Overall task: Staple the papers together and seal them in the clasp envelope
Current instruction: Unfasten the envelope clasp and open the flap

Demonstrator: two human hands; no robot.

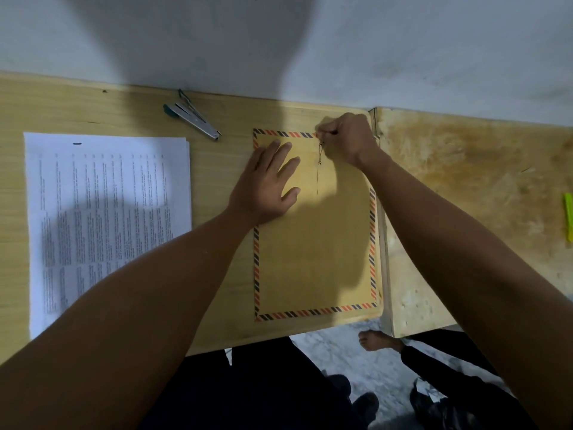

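A brown clasp envelope [313,252] with a red-and-black striped border lies flat on the wooden table. My left hand [268,184] presses flat on its upper left part, fingers spread. My right hand [347,136] is at the envelope's top edge, fingertips pinched on the thin closure string [320,153] near the clasp buttons. A stack of printed papers [105,218] lies to the left of the envelope. A metal stapler [192,117] with a green end rests near the wall, above and between the papers and the envelope.
The table [217,169] abuts a white wall at the back. A second, worn tabletop [465,197] adjoins on the right, with a yellow-green object [568,215] at its right edge. A bare foot [378,339] and dark trousers show below the table's front edge.
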